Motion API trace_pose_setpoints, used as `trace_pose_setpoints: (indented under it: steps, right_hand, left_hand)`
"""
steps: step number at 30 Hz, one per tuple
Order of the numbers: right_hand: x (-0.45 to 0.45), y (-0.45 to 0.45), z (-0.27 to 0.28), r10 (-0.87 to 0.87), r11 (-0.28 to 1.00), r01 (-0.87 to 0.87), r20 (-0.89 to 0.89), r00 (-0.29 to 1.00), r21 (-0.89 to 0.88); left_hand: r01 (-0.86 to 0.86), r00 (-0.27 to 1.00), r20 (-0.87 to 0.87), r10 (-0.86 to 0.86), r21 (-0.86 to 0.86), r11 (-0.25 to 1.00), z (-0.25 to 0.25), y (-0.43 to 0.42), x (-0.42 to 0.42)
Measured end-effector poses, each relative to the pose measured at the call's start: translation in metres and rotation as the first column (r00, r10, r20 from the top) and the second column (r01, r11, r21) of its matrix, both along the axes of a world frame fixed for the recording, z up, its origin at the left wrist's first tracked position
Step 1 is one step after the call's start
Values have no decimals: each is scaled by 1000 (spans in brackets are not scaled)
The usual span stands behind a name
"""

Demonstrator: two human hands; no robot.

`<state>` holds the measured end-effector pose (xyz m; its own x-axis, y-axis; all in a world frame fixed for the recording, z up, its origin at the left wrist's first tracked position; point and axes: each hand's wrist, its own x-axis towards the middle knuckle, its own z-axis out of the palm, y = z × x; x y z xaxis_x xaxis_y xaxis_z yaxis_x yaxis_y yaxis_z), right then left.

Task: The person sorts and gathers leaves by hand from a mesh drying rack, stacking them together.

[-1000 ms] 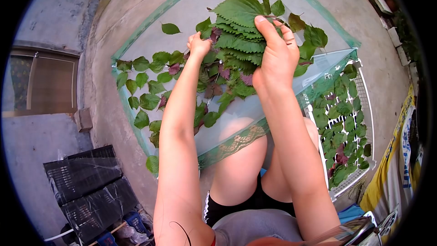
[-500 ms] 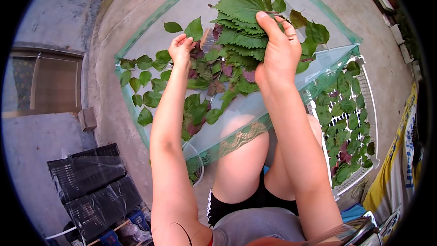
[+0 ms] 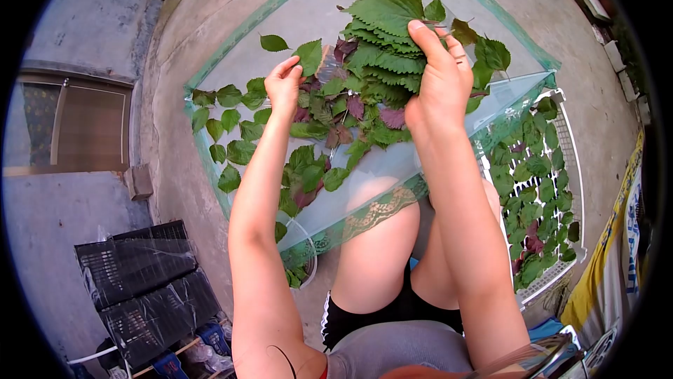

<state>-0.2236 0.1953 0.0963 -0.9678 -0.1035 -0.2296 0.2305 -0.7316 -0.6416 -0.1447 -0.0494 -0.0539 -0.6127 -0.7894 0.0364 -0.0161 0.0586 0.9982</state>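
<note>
1. Head view, left hand [image 3: 282,88]: thumb and forefinger are drawn narrow, pinching a single green leaf [image 3: 307,58] at its edge, to the left of the larger bunch
2. Head view, right hand [image 3: 445,88]: closed around a thick stack of green leaves [image 3: 385,13], the thumb over the near side and the stems poking out past the fingers. The leaves overlap in layers, their toothed edges mostly facing down
3. Head view, what is done: judging by its thickness, a good many leaves are gathered in that stack, laid fairly neatly one over another. The single leaf is apart from it
4. Head view, what is left outside the stack: loose leaves [image 3: 240,152], green and some purple, lie scattered across the netting [image 3: 329,0]. They are spaced out on the left and heaped more thickly in the middle, below the stack, so the gathering looks well along but only partial
5. Head view, right side: a white crate [image 3: 577,168] holds more green leaves and a few purple ones, spread out rather than stacked. A container [image 3: 315,270] with leaves shows partly under the netting's near edge; how full it is, I cannot tell
</note>
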Motion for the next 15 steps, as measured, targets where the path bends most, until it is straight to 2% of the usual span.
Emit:
trace_pose_setpoints:
  steps: [2,6,8,9,11,13,15]
  right_hand:
    - [0,0,0,1,1000,-1,4,1000,0]
    - [1,1,2,13,1000,-13,-1,1000,-26]
    - [1,1,2,9,1000,-9,-6,1000,-20]
    - [1,0,1,6,1000,-6,-12,1000,-15]
    - [3,-2,2,14,1000,-15,-7,1000,-13]
    - [4,-2,4,20,1000,-20,-4,1000,-8]
    - [5,-1,4,30,999,-30,-1,1000,-16]
  left_hand:
    - [-33,997,66,36,-51,998,0,3,-1]
    - [-53,996,64,58,-85,995,-9,1,-5]
    - [-5,967,253,39,-133,991,-8,-2,-9]
    - [-6,966,254,40,-132,991,-12,-6,-13]
    - [45,945,323,44,-262,964,-19,-15,-22]
    - [63,946,324,20,-243,968,-20,-21,-33]
    - [90,979,201,-43,-233,968,-23,-32,-46]
